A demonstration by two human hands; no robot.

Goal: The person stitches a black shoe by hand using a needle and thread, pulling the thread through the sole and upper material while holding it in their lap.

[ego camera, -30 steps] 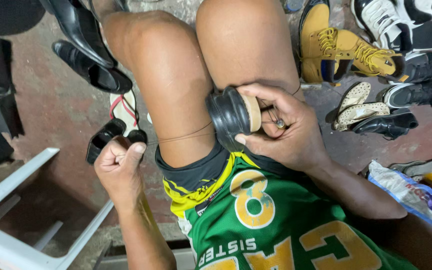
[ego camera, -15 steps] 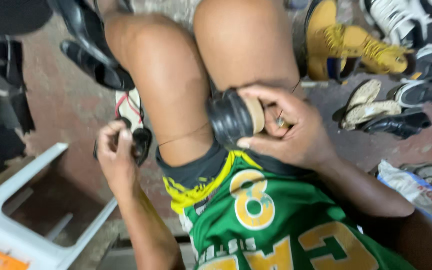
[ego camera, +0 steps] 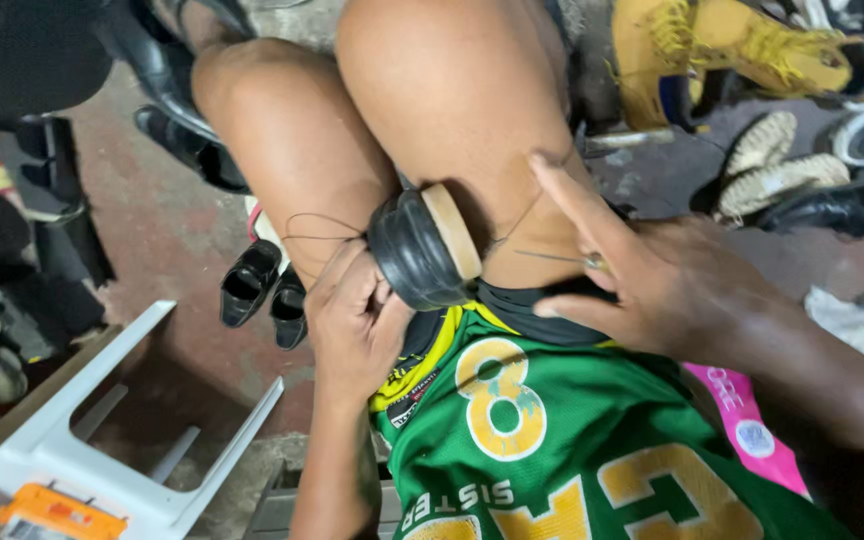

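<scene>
A black shoe with a tan sole (ego camera: 432,250) is wedged between my bare thighs, sole facing right. My left hand (ego camera: 352,325) grips its black upper from below left. A thin dark thread (ego camera: 317,228) loops from the shoe across my left thigh. To the right of the shoe, my right hand (ego camera: 662,290) pinches a thin metal needle (ego camera: 562,259) with the index finger stretched out along my right thigh. A strand of thread runs from the needle toward the sole. My green jersey (ego camera: 552,450) with yellow print fills the lower middle.
Yellow boots (ego camera: 742,60) and pale-soled shoes (ego camera: 777,165) lie at the upper right. A pair of small black shoes (ego camera: 262,290) stands on the reddish floor, more black shoes (ego camera: 187,150) lie behind. A white plastic stool (ego camera: 102,440) is lower left, a pink packet (ego camera: 752,430) at right.
My left hand rose from beside my thigh and took hold of the shoe. My right hand let go of the shoe and drew off to the right with the needle.
</scene>
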